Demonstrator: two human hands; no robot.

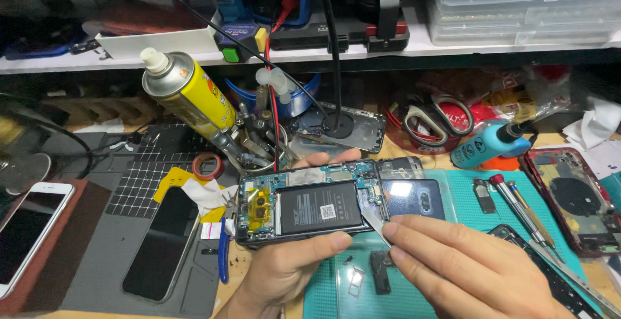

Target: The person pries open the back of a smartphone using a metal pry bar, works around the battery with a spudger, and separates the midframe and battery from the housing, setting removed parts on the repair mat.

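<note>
The left hand (284, 270) grips the opened phone (310, 209) above the green mat (466, 196), while the right hand (466, 267) pinches a thin pry tool (375, 223) at the battery's (320, 208) right edge, apparently prying, needing gentle leverage.

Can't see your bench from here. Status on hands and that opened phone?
Left hand grips opened phone, battery up. Right hand pinches thin pry tool at battery's right edge. Screwdriver and loose parts on green mat.
</note>
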